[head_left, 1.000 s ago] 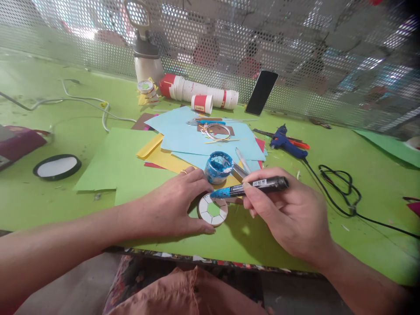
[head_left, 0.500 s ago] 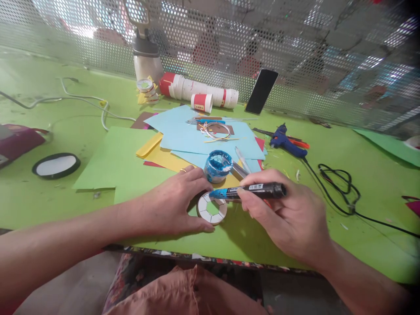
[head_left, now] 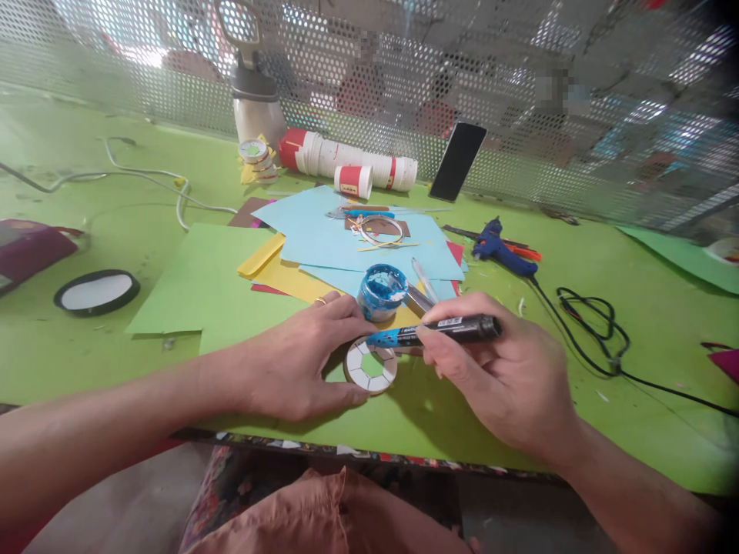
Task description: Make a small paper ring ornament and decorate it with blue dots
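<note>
Cardboard ring [head_left: 370,365] between left hand [head_left: 300,358] and marker-holding right hand [head_left: 508,377]

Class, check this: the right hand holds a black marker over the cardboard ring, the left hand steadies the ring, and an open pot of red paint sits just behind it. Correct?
Not quite. The head view shows the paint pot is blue, not red. The rest holds: the right hand holds the black marker over the cardboard ring, steadied by the left hand.
</note>
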`<state>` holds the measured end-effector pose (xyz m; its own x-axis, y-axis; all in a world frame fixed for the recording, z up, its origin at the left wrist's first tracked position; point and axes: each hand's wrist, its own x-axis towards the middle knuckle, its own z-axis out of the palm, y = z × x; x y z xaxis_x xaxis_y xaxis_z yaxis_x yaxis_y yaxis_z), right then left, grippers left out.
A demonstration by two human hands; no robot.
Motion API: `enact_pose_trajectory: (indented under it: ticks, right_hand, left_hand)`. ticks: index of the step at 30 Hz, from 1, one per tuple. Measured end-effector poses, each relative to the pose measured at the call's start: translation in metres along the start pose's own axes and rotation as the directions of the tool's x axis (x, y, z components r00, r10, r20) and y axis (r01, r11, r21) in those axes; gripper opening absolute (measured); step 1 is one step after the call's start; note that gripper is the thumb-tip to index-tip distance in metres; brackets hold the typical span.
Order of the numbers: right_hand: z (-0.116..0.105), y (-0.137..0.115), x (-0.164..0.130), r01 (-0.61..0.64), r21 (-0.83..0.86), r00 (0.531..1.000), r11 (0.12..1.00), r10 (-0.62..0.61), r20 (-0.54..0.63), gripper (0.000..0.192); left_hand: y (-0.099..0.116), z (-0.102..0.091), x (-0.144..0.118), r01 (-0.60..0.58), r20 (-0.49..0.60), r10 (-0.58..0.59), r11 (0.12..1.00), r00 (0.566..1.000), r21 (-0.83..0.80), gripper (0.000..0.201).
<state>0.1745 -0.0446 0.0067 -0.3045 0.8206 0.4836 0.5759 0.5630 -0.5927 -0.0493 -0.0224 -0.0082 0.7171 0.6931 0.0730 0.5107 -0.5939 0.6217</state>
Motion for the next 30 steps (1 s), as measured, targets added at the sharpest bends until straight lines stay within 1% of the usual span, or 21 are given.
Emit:
enact_pose_trajectory:
  ticks: [3,6,9,12,16,21,26,30]
  right_hand:
    - [-0.0010,0.0003,-0.0013,-0.006,0.023,1.000,1.000,0.007,-0.026,0.006]
    - [-0.0023,0.0008,-0.0029,-0.027,0.049,0.995,0.998,0.031,-0.093,0.007]
    - [-0.0027,0.0010,-0.0038,-0.044,0.043,0.990,0.998,0.050,-0.135,0.007]
    - [-0.0013,0.0014,-0.0036,-0.055,0.050,0.990,0.997,0.061,-0.128,0.008]
    - [0.0006,0.0017,-0.0023,-0.074,0.048,0.989,0.996,0.080,-0.122,0.010]
    - [0.0019,0.0006,-0.0013,-0.061,0.039,0.993,0.997,0.065,-0.097,0.008]
    - [0.0020,0.0003,-0.0020,-0.044,0.015,0.992,0.999,0.046,-0.114,0.008]
    - [0.0015,0.0007,-0.0023,-0.043,-0.011,0.994,0.999,0.041,-0.105,0.008]
  left_hand:
    - [-0.0013,0.0015,0.0005,0.011,-0.012,-0.011,1.000,1.000,-0.011,0.035]
    - [-0.0033,0.0041,0.0008,0.033,-0.020,-0.034,0.999,0.999,-0.015,0.032]
    - [-0.0050,0.0064,0.0006,0.035,-0.041,-0.035,0.999,0.999,-0.009,0.037]
    - [-0.0063,0.0076,-0.0001,0.028,-0.060,-0.029,1.000,0.998,-0.002,0.041]
    - [-0.0064,0.0074,0.0008,0.026,-0.065,-0.026,1.000,0.998,-0.005,0.041]
    - [-0.0057,0.0066,0.0029,0.040,-0.052,-0.039,0.999,0.998,0.008,0.042]
    - [-0.0061,0.0067,0.0013,0.029,-0.056,-0.029,1.000,0.998,0.000,0.046]
    - [-0.0068,0.0074,-0.0001,0.017,-0.063,-0.018,1.000,0.998,-0.009,0.048]
